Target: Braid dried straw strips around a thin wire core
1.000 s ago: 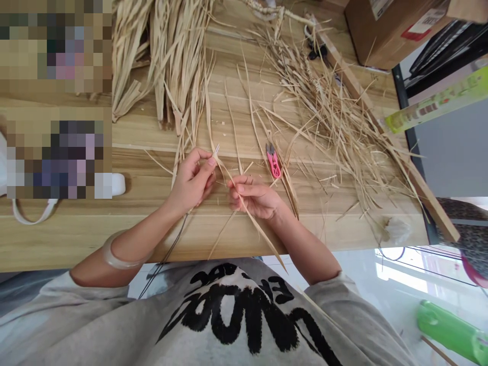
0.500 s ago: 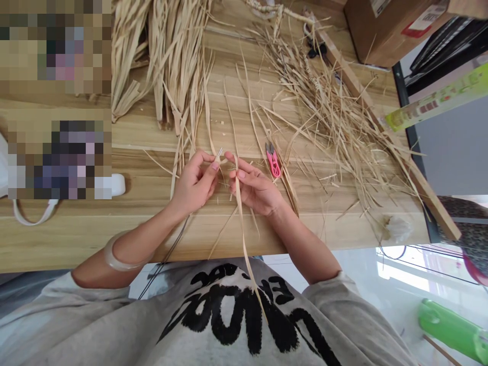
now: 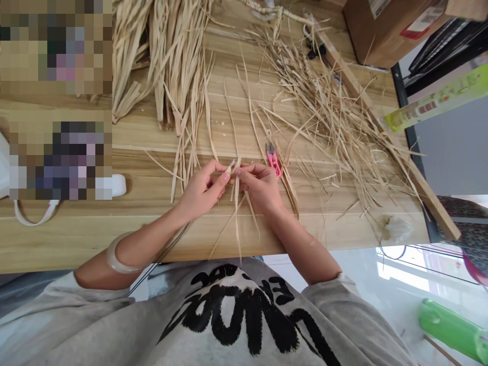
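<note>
Between thumb and index finger, my left hand (image 3: 204, 189) pinches a thin metal-tipped piece (image 3: 231, 165) with pale straw around it. My right hand (image 3: 259, 187) is closed right beside it, its fingertips on a pale straw strip (image 3: 238, 218) that hangs down past the table's front edge. The fingertips of both hands nearly meet, and the small part between them is too fine to make out. Pink thread snips (image 3: 273, 160) lie on the table just behind my right hand.
Bundled straw strips (image 3: 168, 66) lie at the back left, a tangle of thin straw (image 3: 324, 101) at the right. A wooden bar (image 3: 385, 127) runs along the table's right side, near a cardboard box (image 3: 392, 30). A white strap (image 3: 36, 221) is at the left.
Both hands have moved slightly, the left one to the right. My right hand's fingers have turned inward and closed, and the strip's lower end has swung left and hangs less far down.
</note>
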The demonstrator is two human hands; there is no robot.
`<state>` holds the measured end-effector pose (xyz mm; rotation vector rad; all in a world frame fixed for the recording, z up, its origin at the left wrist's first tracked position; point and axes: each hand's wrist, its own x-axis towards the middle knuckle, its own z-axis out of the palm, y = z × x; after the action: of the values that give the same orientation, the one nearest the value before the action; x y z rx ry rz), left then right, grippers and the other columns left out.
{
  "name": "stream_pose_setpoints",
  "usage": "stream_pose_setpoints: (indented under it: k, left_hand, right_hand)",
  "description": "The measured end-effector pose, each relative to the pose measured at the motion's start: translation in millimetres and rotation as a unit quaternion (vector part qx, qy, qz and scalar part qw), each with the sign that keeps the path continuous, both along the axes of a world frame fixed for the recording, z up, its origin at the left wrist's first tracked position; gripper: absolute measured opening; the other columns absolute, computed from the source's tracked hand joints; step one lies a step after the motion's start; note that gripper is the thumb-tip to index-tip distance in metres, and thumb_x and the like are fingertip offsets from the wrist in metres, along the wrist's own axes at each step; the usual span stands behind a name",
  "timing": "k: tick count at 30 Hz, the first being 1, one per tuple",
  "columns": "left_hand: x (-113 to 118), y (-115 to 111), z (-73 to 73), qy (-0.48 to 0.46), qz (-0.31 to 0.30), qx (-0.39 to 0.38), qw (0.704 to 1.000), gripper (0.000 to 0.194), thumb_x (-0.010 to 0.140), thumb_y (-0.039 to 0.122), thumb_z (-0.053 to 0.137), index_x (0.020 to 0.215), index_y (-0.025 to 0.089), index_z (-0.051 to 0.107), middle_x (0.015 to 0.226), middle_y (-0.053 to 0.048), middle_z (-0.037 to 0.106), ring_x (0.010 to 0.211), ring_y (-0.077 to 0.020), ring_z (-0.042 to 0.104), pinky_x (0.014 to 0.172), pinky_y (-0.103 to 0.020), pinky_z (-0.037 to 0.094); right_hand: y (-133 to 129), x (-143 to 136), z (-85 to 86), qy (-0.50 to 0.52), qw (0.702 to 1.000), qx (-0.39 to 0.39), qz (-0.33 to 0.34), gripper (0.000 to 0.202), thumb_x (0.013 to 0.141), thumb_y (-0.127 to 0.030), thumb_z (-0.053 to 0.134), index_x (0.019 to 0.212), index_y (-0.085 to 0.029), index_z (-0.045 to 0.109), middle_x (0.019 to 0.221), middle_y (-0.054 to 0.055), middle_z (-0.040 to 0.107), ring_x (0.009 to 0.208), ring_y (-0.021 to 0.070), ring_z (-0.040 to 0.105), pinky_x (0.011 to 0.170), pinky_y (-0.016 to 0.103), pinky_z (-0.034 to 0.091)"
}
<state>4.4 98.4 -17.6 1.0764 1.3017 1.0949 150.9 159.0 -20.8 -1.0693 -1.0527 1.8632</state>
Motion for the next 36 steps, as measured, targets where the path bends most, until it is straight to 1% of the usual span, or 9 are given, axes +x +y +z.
stream_pose_setpoints:
  k: [3, 8, 12, 14, 17, 22, 28, 30, 36]
  left_hand:
    - [1.1, -0.4, -1.6, 0.008, -0.009, 0.008, 1.000, 0.025, 0.093, 0.045, 0.060, 0.092, 0.023, 0.048, 0.045, 0.011, 0.046, 0.030, -0.0057, 0.033, 0.032, -0.017, 0.025]
    - [1.7, -1.6, -2.8, 0.014, -0.024, 0.010, 1.000, 0.023, 0.095, 0.044, 0.057, 0.091, 0.023, 0.051, 0.045, 0.010, 0.046, 0.032, -0.0059, 0.034, 0.034, -0.017, 0.026]
    - [1.3, -2.2, -4.9, 0.022, -0.022, 0.013, 0.999, 0.022, 0.096, 0.044, 0.056, 0.093, 0.023, 0.052, 0.047, 0.009, 0.047, 0.033, -0.0061, 0.035, 0.035, -0.018, 0.026]
    - [1.2, -2.3, -5.5, 0.029, -0.025, 0.017, 0.999, 0.022, 0.096, 0.044, 0.056, 0.093, 0.022, 0.053, 0.047, 0.009, 0.047, 0.033, -0.0062, 0.035, 0.035, -0.018, 0.026]
    - [1.0, -2.4, -4.7, 0.053, -0.026, 0.024, 0.998, 0.023, 0.096, 0.044, 0.055, 0.093, 0.021, 0.052, 0.047, 0.009, 0.047, 0.034, -0.0065, 0.036, 0.037, -0.018, 0.028]
    - [0.2, -2.8, -2.5, 0.109, -0.026, 0.033, 0.993, 0.021, 0.096, 0.042, 0.054, 0.095, 0.021, 0.053, 0.050, 0.008, 0.050, 0.037, -0.0070, 0.039, 0.041, -0.020, 0.032]
    - [-2.4, -2.8, -5.5, 0.141, -0.020, 0.035, 0.989, 0.021, 0.097, 0.043, 0.052, 0.097, 0.021, 0.052, 0.051, 0.008, 0.053, 0.038, -0.0080, 0.041, 0.043, -0.021, 0.033]
    - [-3.2, -2.9, -6.3, 0.142, -0.016, 0.034, 0.989, 0.022, 0.097, 0.043, 0.052, 0.098, 0.021, 0.053, 0.051, 0.008, 0.053, 0.038, -0.0082, 0.042, 0.043, -0.021, 0.033]
    - [-4.2, -3.2, -5.7, 0.141, -0.015, 0.035, 0.989, 0.022, 0.096, 0.043, 0.053, 0.099, 0.021, 0.053, 0.052, 0.008, 0.055, 0.039, -0.0079, 0.043, 0.043, -0.021, 0.034]
  right_hand:
    - [0.9, 0.1, -1.1, -0.011, 0.999, 0.047, -0.003, 0.025, 0.068, -0.034, 0.081, 0.054, -0.022, 0.064, 0.063, 0.001, 0.067, 0.083, 0.0156, 0.065, 0.070, 0.027, 0.053]
    - [1.7, -1.2, -2.2, -0.008, 0.999, 0.037, -0.007, 0.019, 0.065, -0.029, 0.080, 0.056, -0.021, 0.066, 0.058, -0.002, 0.066, 0.058, 0.0095, 0.055, 0.066, 0.028, 0.050]
    - [1.1, -2.2, -1.8, -0.019, 1.000, 0.010, -0.019, 0.024, 0.064, -0.034, 0.081, 0.055, -0.020, 0.063, 0.054, -0.002, 0.064, 0.055, 0.0092, 0.055, 0.062, 0.027, 0.050]
    - [1.1, -1.4, -2.0, -0.030, 0.999, 0.020, -0.011, 0.025, 0.065, -0.035, 0.082, 0.056, -0.020, 0.064, 0.054, -0.001, 0.065, 0.055, 0.0097, 0.057, 0.062, 0.027, 0.050]
    - [1.2, 0.9, -3.4, -0.059, 0.996, 0.066, 0.003, 0.023, 0.067, -0.036, 0.082, 0.060, -0.019, 0.068, 0.059, 0.000, 0.069, 0.056, 0.0107, 0.061, 0.062, 0.027, 0.052]
    - [1.0, 3.4, -9.7, -0.103, 0.981, 0.166, -0.013, 0.020, 0.071, -0.036, 0.079, 0.069, -0.017, 0.072, 0.071, 0.003, 0.073, 0.063, 0.0133, 0.067, 0.063, 0.028, 0.056]
    - [-1.0, 3.6, -13.1, -0.171, 0.934, 0.314, -0.026, 0.011, 0.082, -0.023, 0.068, 0.074, -0.019, 0.075, 0.086, 0.006, 0.075, 0.076, 0.0142, 0.069, 0.066, 0.027, 0.057]
    - [-1.7, 3.1, -12.5, -0.173, 0.931, 0.322, -0.024, 0.011, 0.082, -0.023, 0.067, 0.076, -0.019, 0.075, 0.089, 0.007, 0.075, 0.077, 0.0144, 0.069, 0.067, 0.027, 0.058]
    - [-2.9, 1.2, -15.7, -0.146, 0.946, 0.288, -0.037, 0.010, 0.081, -0.025, 0.068, 0.080, -0.018, 0.075, 0.095, 0.008, 0.074, 0.078, 0.0149, 0.070, 0.065, 0.028, 0.059]
